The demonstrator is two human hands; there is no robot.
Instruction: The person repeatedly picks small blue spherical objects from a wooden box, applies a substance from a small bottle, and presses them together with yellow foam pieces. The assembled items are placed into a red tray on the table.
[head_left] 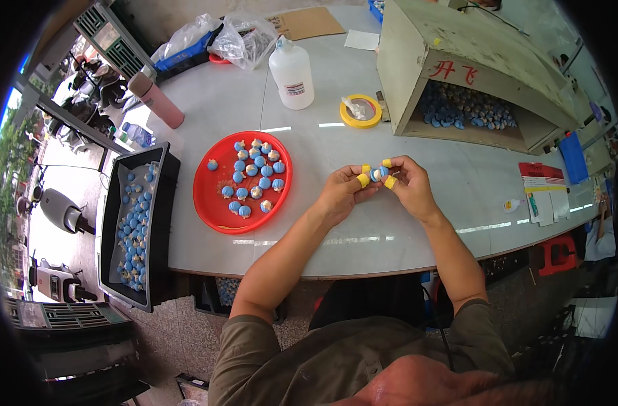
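Above the grey table [309,254], my left hand [341,191] and my right hand [413,188] meet fingertip to fingertip, with yellow covers on thumbs and forefingers. Pinched between them is a small blue and cream figurine [376,174]; whether it is one piece or two pressed together I cannot tell. To the left of my hands stands a round red tray [207,206] with several similar round blue figurines [265,183], some showing cream parts.
A black bin [161,237] full of blue figurines stands at the left edge. Farther back are a pink flask [161,105], a white plastic bottle [292,78] and yellow tape [371,122]. A beige metal box [410,61] holding more figurines stands back right, papers [544,193] beyond.
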